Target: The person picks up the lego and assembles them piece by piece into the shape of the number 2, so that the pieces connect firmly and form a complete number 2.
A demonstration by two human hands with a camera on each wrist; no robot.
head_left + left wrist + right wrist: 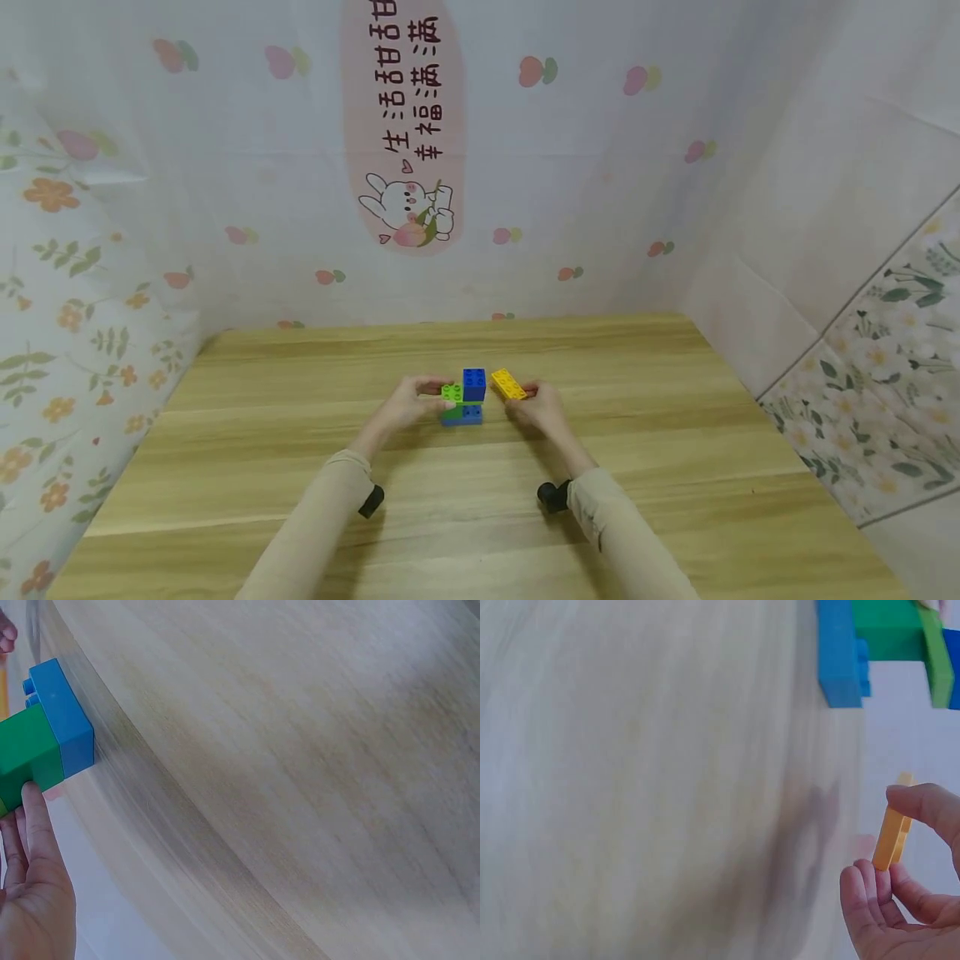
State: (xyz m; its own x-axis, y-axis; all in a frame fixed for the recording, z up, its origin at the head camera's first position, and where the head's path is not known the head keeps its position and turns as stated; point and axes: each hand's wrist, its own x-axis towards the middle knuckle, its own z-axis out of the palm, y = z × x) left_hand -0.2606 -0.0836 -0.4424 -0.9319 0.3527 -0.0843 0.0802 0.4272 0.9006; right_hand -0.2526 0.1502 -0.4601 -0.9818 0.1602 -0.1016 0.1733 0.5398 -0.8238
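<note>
Yellow brick (509,385) just right of brick stack, apart from it, pinched end to end between right hand's (542,408) thumb and fingers. Stack: light-blue base (462,419), green brick (30,746), lime plate (937,664), dark-blue brick (474,385) on top. Left hand (405,404) holds stack around green part. Likely risks: downward push on plate's unsupported end could pry it loose; narrow end pinch could let yellow brick twist free.
</note>
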